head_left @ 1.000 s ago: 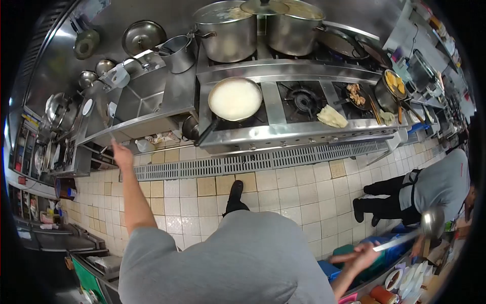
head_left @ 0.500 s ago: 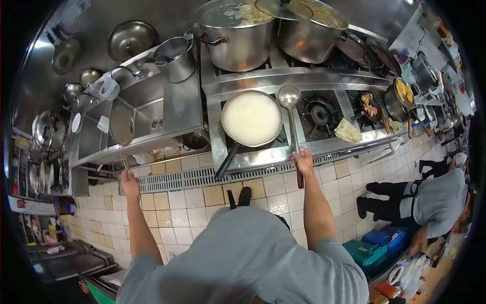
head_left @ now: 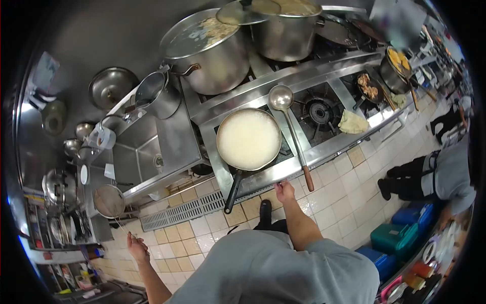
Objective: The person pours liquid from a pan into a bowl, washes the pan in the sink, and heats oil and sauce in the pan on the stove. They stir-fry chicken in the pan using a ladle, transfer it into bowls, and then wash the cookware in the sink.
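Observation:
My left hand [head_left: 137,248] is closed on the thin handle of a round mesh strainer [head_left: 109,201], which is off the front left of the sink. My right hand [head_left: 285,191] is at the stove's front edge, below the pan, its fingers drawn together; what they grip, if anything, is too small to make out. A frying pan [head_left: 248,138] full of pale, frothy liquid sits on the stove, its black handle pointing toward me. Right of it a long ladle [head_left: 281,98] lies across the stove top, its wooden handle sticking out past the front edge, apart from my right hand.
Two large stockpots [head_left: 207,55] stand behind the pan. A cloth [head_left: 353,122] lies beside a burner [head_left: 320,111]. The sink [head_left: 139,152] is at the left. At the right, a person [head_left: 445,172] in grey stands near a green bin [head_left: 394,237].
My right hand has let go of the ladle, now resting on the stove, and moved left to the front edge. My left hand has come nearer me with the strainer. The view has turned.

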A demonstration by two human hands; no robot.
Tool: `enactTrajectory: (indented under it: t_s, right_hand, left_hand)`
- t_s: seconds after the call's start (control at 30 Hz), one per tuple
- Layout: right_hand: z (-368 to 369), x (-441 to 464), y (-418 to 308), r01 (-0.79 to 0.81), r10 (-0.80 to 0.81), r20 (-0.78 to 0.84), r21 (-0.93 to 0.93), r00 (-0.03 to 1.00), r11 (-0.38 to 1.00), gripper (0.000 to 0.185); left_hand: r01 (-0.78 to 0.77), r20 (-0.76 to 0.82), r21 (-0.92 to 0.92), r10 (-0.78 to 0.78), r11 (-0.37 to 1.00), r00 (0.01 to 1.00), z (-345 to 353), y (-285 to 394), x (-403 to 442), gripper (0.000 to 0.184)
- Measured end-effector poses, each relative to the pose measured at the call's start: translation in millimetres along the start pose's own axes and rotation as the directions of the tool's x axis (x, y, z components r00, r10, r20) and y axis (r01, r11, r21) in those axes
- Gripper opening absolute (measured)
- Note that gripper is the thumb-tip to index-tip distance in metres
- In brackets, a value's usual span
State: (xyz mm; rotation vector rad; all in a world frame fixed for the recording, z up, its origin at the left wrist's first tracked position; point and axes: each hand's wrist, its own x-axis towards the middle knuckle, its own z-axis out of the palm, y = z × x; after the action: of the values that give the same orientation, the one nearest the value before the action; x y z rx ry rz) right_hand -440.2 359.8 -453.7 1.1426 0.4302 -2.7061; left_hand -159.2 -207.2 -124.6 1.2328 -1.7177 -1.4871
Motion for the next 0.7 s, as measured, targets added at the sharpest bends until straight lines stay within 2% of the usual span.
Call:
enactTrajectory:
  t_s: [0.03, 0.07, 0.1, 0.13, 0.17, 0.2, 0.27, 0.3, 0.33, 0.4, 0.47, 0.53, 0.6, 0.63, 0.67, 0.7]
  right_hand:
    - [-15.0, 13.6, -1.7, -0.013, 0.015, -0.061, 0.034, 0.998, 0.999, 0.025]
    - [-27.2, 33.6, -2.4, -0.124, 0.136, -0.074, 0.149, 0.988, 0.981, 0.036]
    - [-43.2, 28.9, -8.3, -0.122, 0.135, -0.079, 0.150, 0.988, 0.981, 0.036]
    - [-55.6, 22.4, -13.5, -0.374, 0.363, 0.135, 0.071, 0.922, 0.925, 0.043]
    - [-64.1, 18.0, -10.5, -0.589, 0.573, 0.317, -0.055, 0.756, 0.806, 0.051]
    - [-56.7, -0.1, -3.5, -0.596, 0.580, 0.313, -0.051, 0.752, 0.801, 0.051]
    - [-29.4, -38.9, 4.7, -0.648, 0.732, 0.032, -0.439, 0.681, 0.622, 0.058]
    - [-35.2, -41.7, 17.6, -0.618, 0.775, 0.027, -0.586, 0.631, 0.524, 0.054]
    - [-42.9, -35.9, 30.6, -0.559, 0.812, 0.015, -0.717, 0.584, 0.415, 0.051]
    - [43.5, -116.8, 42.8, -0.402, 0.795, 0.167, -0.792, 0.583, 0.461, 0.047]
    - [91.4, -143.3, 64.4, -0.403, 0.767, 0.430, -0.668, 0.477, 0.625, 0.053]
    - [153.6, -174.6, 74.7, -0.616, 0.728, 0.342, -0.390, 0.594, 0.685, 0.041]
    - [141.1, -158.0, 100.0, -0.579, 0.676, 0.368, -0.349, 0.639, 0.737, 0.036]
    - [158.5, -173.1, 92.8, -0.567, 0.650, 0.371, -0.319, 0.663, 0.760, 0.033]
    - [167.5, -193.5, 79.9, -0.534, 0.616, 0.189, -0.349, 0.765, 0.770, 0.033]
    - [164.5, -193.5, 68.9, -0.524, 0.604, 0.191, -0.343, 0.774, 0.780, 0.033]
  left_hand:
    - [-0.008, 0.016, 0.006, 0.008, 1.000, 1.000, 1.9, 3.0, 5.5, 0.042]
    - [-0.022, 0.040, 0.024, 0.021, 0.999, 0.999, 2.5, 2.8, 8.4, 0.042]
    - [-0.030, 0.056, 0.042, 0.028, 0.999, 0.998, 1.0, 1.3, 7.3, 0.042]
    - [-0.023, 0.050, 0.042, 0.021, 0.999, 0.999, 6.4, 2.4, 2.7, 0.042]
    - [0.002, 0.063, 0.046, -0.005, 0.999, 0.998, 10.4, 6.1, 1.1, 0.042]
    - [0.022, 0.081, 0.052, -0.026, 0.998, 0.996, 14.2, 14.0, 1.1, 0.042]
    - [0.052, 0.085, -0.014, -0.050, 0.999, 0.995, 25.9, 14.3, 3.7, 0.041]
    - [0.088, 0.091, -0.076, -0.081, 0.993, 0.993, 30.2, 13.4, 2.0, 0.041]
    - [0.071, 0.083, -0.061, -0.065, 0.996, 0.994, 39.3, 16.4, -1.9, 0.040]
    - [0.072, 0.091, -0.070, -0.065, 0.995, 0.994, 47.0, 11.2, 0.4, 0.041]
    - [0.074, 0.144, -0.061, -0.064, 0.995, 0.987, 69.7, 13.4, 2.3, 0.041]
    - [0.071, 0.083, -0.161, -0.058, 0.984, 0.995, 96.3, 24.4, -13.6, 0.041]
    - [0.052, 0.120, -0.180, -0.031, 0.982, 0.992, 110.9, 31.4, -13.5, 0.041]
    - [0.041, 0.120, -0.191, -0.018, 0.981, 0.993, 117.8, 37.7, -14.7, 0.041]
    - [0.040, 0.113, -0.198, -0.018, 0.979, 0.993, 122.5, 44.7, -16.7, 0.042]
    - [0.044, 0.129, -0.199, -0.019, 0.979, 0.991, 125.2, 52.6, -18.6, 0.042]
